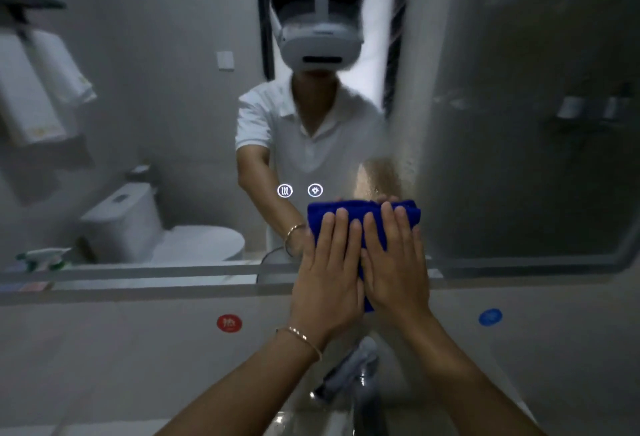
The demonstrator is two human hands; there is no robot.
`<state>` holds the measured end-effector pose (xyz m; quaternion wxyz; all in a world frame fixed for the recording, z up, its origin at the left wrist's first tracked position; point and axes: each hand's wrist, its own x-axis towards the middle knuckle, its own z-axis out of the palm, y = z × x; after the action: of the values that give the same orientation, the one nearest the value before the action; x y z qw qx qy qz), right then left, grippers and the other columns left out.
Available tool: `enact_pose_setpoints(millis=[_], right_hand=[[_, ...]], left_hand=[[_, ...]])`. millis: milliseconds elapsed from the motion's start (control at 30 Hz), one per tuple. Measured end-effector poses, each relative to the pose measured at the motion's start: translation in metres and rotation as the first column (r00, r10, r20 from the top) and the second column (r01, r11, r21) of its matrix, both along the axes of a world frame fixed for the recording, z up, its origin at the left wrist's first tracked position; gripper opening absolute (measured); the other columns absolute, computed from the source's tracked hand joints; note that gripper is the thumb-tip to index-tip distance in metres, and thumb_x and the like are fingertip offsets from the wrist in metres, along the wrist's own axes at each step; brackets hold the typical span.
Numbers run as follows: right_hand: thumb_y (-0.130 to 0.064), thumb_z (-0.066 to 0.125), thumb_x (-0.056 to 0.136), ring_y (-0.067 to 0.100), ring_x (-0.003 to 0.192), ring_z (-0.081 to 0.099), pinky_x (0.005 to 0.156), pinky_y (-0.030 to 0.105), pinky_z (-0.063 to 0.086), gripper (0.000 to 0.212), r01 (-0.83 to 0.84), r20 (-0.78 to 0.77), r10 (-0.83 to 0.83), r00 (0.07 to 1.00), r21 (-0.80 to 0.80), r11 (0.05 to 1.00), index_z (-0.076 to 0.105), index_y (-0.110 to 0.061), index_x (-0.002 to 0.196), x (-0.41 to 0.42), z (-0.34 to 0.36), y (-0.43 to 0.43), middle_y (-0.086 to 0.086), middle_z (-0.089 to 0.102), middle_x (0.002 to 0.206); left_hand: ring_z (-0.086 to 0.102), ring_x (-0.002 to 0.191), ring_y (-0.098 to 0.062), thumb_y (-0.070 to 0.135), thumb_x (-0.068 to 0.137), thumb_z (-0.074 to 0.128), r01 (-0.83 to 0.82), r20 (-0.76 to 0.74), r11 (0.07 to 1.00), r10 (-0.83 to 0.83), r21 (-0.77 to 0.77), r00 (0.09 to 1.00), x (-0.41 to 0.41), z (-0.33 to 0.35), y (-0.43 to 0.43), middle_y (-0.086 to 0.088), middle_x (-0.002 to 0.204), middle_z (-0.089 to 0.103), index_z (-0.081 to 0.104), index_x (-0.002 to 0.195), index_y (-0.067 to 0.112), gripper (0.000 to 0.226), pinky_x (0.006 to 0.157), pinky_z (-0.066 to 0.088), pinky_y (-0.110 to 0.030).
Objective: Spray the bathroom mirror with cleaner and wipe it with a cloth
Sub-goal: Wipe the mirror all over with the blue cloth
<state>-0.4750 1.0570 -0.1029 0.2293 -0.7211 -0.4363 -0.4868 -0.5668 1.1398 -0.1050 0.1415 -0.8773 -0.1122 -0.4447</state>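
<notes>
A folded blue cloth point(360, 213) lies flat against the lower middle of the bathroom mirror point(156, 106). My left hand point(327, 272), with a thin bracelet at the wrist, presses on it with straight fingers. Beside it, touching, my right hand point(394, 262) presses the cloth the same way. Wet streaks and fogging cover the mirror's right part point(485, 123). A green and white spray bottle shows only as a reflection point(43, 257) at the mirror's lower left edge.
A chrome faucet point(356, 376) stands below my wrists over the sink. Red point(229, 323) and blue point(490, 316) round stickers mark the wall under the mirror. Two lit touch icons point(300, 190) glow on the glass. Towels, a toilet and a person in a headset appear reflected.
</notes>
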Motion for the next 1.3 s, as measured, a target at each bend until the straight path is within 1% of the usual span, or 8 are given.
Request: enact_pose_setpoints(millis=[67, 200, 400, 667, 800, 967, 1100, 1300], right_hand=[[-0.031, 0.02, 0.103, 0.02, 0.146, -0.005, 0.118, 0.036, -0.005, 0.056, -0.005, 0.001, 0.005, 1.0, 0.041, 0.999, -0.004, -0.019, 0.152, 0.009, 0.042, -0.005, 0.012, 0.01, 0.155], [-0.031, 0.03, 0.099, 0.026, 0.142, 0.013, 0.115, 0.031, -0.008, 0.055, -0.033, 0.055, 0.028, 0.998, 0.089, 0.995, 0.019, -0.01, 0.149, 0.018, 0.153, -0.01, 0.018, 0.024, 0.154], [-0.035, 0.022, 0.101, 0.026, 0.146, 0.011, 0.115, 0.036, -0.002, 0.055, -0.025, 0.073, 0.019, 0.997, 0.082, 0.996, 0.017, -0.012, 0.151, 0.016, 0.228, -0.011, 0.013, 0.016, 0.158], [-0.033, 0.027, 0.101, 0.027, 0.14, 0.021, 0.117, 0.034, 0.002, 0.05, -0.048, 0.165, 0.017, 0.986, 0.183, 0.982, 0.028, -0.013, 0.147, 0.029, 0.183, -0.007, 0.016, 0.033, 0.151], [-0.035, 0.022, 0.102, 0.027, 0.142, 0.013, 0.118, 0.037, 0.0, 0.05, -0.039, 0.12, 0.025, 0.992, 0.117, 0.992, 0.018, -0.014, 0.148, 0.031, 0.138, -0.017, 0.016, 0.023, 0.153], [-0.037, 0.018, 0.103, 0.021, 0.146, -0.004, 0.119, 0.039, -0.003, 0.055, 0.02, 0.063, -0.021, 0.998, 0.016, 1.0, 0.003, -0.017, 0.151, 0.029, 0.072, -0.032, 0.011, 0.007, 0.157], [-0.037, 0.015, 0.102, 0.023, 0.147, -0.005, 0.119, 0.04, -0.003, 0.057, 0.048, 0.024, -0.047, 0.999, -0.055, 0.997, -0.006, -0.018, 0.152, 0.026, 0.022, -0.039, 0.004, -0.013, 0.159], [-0.034, 0.014, 0.103, 0.025, 0.147, -0.006, 0.119, 0.043, 0.002, 0.056, 0.076, -0.013, -0.077, 0.997, -0.043, 0.996, -0.006, -0.016, 0.152, 0.022, -0.006, -0.038, 0.007, -0.014, 0.159]], left_hand=[[-0.008, 0.144, -0.03, 0.029, 0.091, 0.03, 0.039, 0.06, 0.998, -0.042, 0.04, 0.997, 0.012, 0.048, -0.005, -0.018, 0.154, 0.004, 0.013, 0.145, 0.002, 0.062, 0.117, 0.003, -0.046], [0.015, 0.141, -0.034, 0.026, 0.091, 0.031, 0.032, 0.221, 0.993, -0.057, 0.116, 0.974, 0.025, 0.153, -0.005, -0.024, 0.15, 0.023, 0.025, 0.144, -0.002, 0.06, 0.115, 0.004, -0.043], [0.015, 0.143, -0.034, 0.028, 0.093, 0.026, -0.103, 0.238, 0.982, 0.063, 0.157, 0.969, 0.025, 0.223, -0.003, -0.021, 0.153, 0.018, 0.018, 0.146, 0.001, 0.06, 0.116, 0.006, -0.045], [0.015, 0.142, -0.035, 0.028, 0.093, 0.027, -0.112, 0.241, 0.977, 0.067, 0.18, 0.968, 0.029, 0.18, -0.006, -0.023, 0.152, 0.019, 0.016, 0.146, -0.002, 0.061, 0.116, 0.005, -0.046], [-0.002, 0.143, -0.032, 0.031, 0.096, 0.025, -0.074, 0.148, 0.984, 0.05, 0.162, 0.988, 0.032, 0.135, -0.01, -0.019, 0.153, 0.001, 0.0, 0.145, 0.001, 0.063, 0.117, 0.006, -0.048], [-0.012, 0.143, -0.031, 0.034, 0.095, 0.026, -0.043, 0.084, 0.99, 0.031, 0.137, 0.996, 0.03, 0.068, -0.019, -0.016, 0.154, -0.005, 0.005, 0.146, 0.002, 0.063, 0.117, 0.001, -0.045], [-0.013, 0.143, -0.03, 0.036, 0.094, 0.025, -0.026, 0.039, 0.986, 0.02, 0.162, 0.999, 0.024, 0.02, -0.017, -0.016, 0.155, -0.011, 0.002, 0.147, 0.003, 0.066, 0.117, -0.002, -0.044], [-0.01, 0.144, -0.03, 0.036, 0.095, 0.024, -0.032, 0.016, 0.989, 0.03, 0.145, 0.999, 0.024, -0.005, -0.018, -0.019, 0.154, -0.017, -0.006, 0.147, 0.002, 0.069, 0.117, -0.003, -0.045]])
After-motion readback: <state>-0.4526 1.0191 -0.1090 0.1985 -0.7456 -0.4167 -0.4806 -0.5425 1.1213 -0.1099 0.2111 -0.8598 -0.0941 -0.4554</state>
